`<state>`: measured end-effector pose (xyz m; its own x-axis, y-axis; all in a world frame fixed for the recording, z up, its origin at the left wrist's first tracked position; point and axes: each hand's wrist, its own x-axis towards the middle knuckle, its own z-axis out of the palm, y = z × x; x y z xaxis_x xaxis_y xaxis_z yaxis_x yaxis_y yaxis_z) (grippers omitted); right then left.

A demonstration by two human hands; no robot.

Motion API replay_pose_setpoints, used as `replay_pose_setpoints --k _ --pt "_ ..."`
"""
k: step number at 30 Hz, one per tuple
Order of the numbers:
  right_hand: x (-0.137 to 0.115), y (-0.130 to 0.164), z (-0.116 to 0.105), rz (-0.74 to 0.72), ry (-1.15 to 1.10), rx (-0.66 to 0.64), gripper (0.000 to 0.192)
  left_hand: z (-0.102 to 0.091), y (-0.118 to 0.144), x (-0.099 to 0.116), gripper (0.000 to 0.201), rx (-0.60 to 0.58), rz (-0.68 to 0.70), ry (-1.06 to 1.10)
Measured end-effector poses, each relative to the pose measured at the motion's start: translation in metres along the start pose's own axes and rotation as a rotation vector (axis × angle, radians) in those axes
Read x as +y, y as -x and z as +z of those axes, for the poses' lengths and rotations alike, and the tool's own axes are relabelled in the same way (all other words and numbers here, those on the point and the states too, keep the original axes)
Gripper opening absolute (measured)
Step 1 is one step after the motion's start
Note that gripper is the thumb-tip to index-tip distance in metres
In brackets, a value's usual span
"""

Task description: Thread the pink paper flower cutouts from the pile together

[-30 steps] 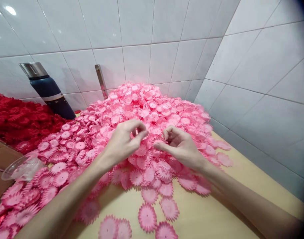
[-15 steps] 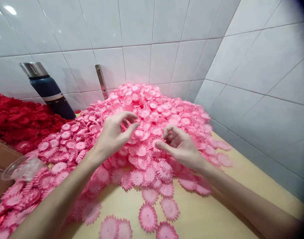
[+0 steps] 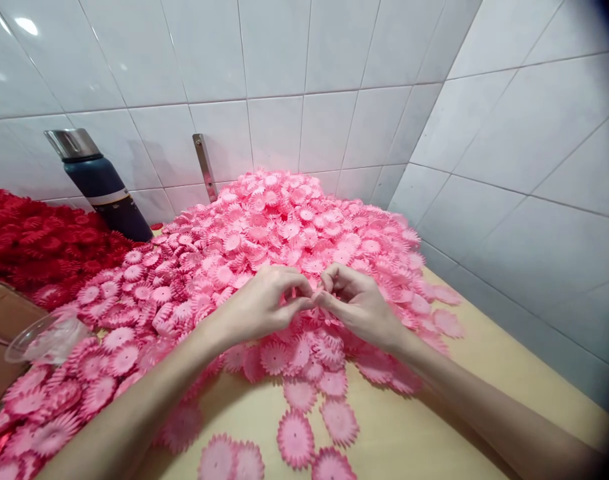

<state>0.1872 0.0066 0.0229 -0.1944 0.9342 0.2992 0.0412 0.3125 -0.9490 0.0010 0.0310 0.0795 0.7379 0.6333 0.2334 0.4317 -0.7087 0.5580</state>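
A large heap of pink flower-shaped discs (image 3: 289, 230) with notched edges and small centre holes rises in front of me. Over its near side my left hand (image 3: 272, 300) and my right hand (image 3: 357, 303) meet, fingertips touching. Thumb and fingers of each hand are pinched together. Whatever is between the fingertips is too small and too covered to make out. Below the hands, several loose pink discs (image 3: 295, 437) lie flat on the pale tabletop (image 3: 399, 440).
A heap of red discs (image 3: 39, 243) lies at the left, with a dark blue bottle (image 3: 109, 190) leaning beside it. Nearer stand a clear plastic cup (image 3: 49, 339) and a cardboard box (image 3: 7, 320). A metal bracket (image 3: 205, 167) is on the tiled wall (image 3: 274, 130) behind.
My left hand has moved right and down to meet my right hand. Both hands, apart before with fingers curved, now pinch at touching fingertips. The view has shifted slightly.
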Motion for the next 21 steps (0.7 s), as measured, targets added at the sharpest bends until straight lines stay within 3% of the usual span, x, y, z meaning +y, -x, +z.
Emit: replay_pose_setpoints --k 8,14,18,21 --pt "-0.002 -0.003 -0.004 0.011 -0.067 0.107 0.029 -0.007 -0.001 0.004 0.016 0.340 -0.108 -0.230" --pt "-0.002 -0.002 -0.004 -0.004 0.006 0.102 0.024 -0.029 0.003 -0.015 0.019 0.621 -0.252 -0.436" --pt "-0.004 -0.001 -0.001 -0.016 -0.034 0.034 0.021 -0.041 0.007 -0.025 0.020 0.643 -0.299 -0.476" --pt "-0.004 -0.001 0.000 -0.004 -0.001 0.059 0.025 -0.038 0.006 -0.020 0.021 0.615 -0.227 -0.426"
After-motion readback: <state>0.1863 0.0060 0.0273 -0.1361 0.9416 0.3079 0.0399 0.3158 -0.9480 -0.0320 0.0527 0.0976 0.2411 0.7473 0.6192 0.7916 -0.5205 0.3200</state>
